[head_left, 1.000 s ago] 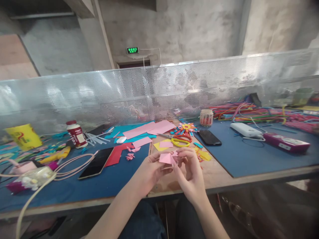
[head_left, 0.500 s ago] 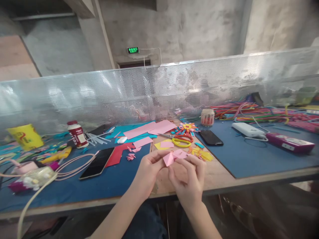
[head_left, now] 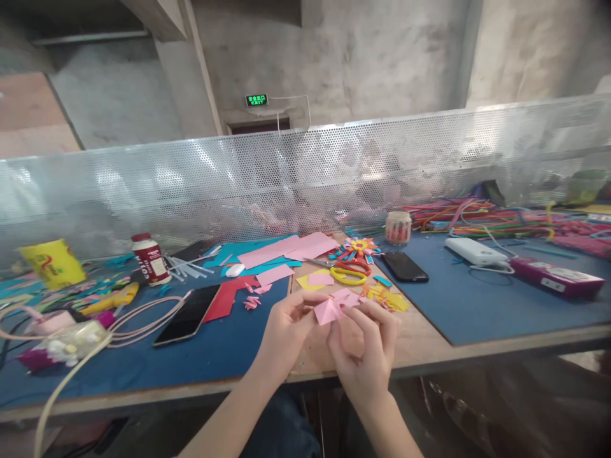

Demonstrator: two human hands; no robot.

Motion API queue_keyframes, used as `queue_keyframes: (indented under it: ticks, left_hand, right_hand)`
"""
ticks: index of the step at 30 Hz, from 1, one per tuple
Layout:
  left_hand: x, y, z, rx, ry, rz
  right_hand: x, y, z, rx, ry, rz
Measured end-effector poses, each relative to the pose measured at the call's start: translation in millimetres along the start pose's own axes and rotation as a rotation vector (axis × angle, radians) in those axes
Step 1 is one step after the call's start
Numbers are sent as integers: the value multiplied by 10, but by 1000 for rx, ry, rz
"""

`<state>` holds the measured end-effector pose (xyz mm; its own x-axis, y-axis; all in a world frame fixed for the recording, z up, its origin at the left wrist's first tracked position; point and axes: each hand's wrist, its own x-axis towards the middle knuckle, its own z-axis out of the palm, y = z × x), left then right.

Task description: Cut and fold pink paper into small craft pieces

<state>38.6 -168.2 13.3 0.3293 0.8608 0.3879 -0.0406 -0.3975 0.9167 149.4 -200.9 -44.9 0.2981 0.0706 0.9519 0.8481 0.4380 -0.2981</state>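
Note:
A piece of folded pink paper (head_left: 328,312) is held between my two hands above the table's front part. My left hand (head_left: 291,331) pinches its left side between thumb and fingers. My right hand (head_left: 365,343) grips the right side, its fingertips pressed on the creases. Just beyond the hands lie scissors (head_left: 348,273) with red and yellow handles, a yellow sheet with a pink piece (head_left: 321,278) on it, and yellow paper scraps (head_left: 387,298). Small folded pink pieces (head_left: 252,302) rest to the left.
Pink sheets (head_left: 312,247) and a paper flower (head_left: 359,248) lie behind. A phone (head_left: 188,316) and cables are at left; another phone (head_left: 405,266), a glass jar (head_left: 398,228) and a white power bank (head_left: 475,251) at right. A perforated metal screen (head_left: 334,178) borders the back.
Both hands keep hold of the pink paper, and its folds have opened slightly between the fingers. The whole view has shifted a little.

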Motion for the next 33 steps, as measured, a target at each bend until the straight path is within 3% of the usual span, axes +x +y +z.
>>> queue_keyframes:
  ticks: [10,14,22,27,33]
  left_hand:
    - [-62,52,10,277,51,175]
    - [-87,107,28,361,97,193]
    - [-111,113,41,205,135,106]
    - [-109,117,62,115,99,73]
    - [-111,126,66,34,17,49]
  right_hand:
    - [7,-98,47,-18,-5,33]
    - [24,-110,45,-21,57,60]
    - [60,-246,22,-29,93,94]
    - [17,-267,59,33,120,140]
    - [-76,-289,112,166,131,330]
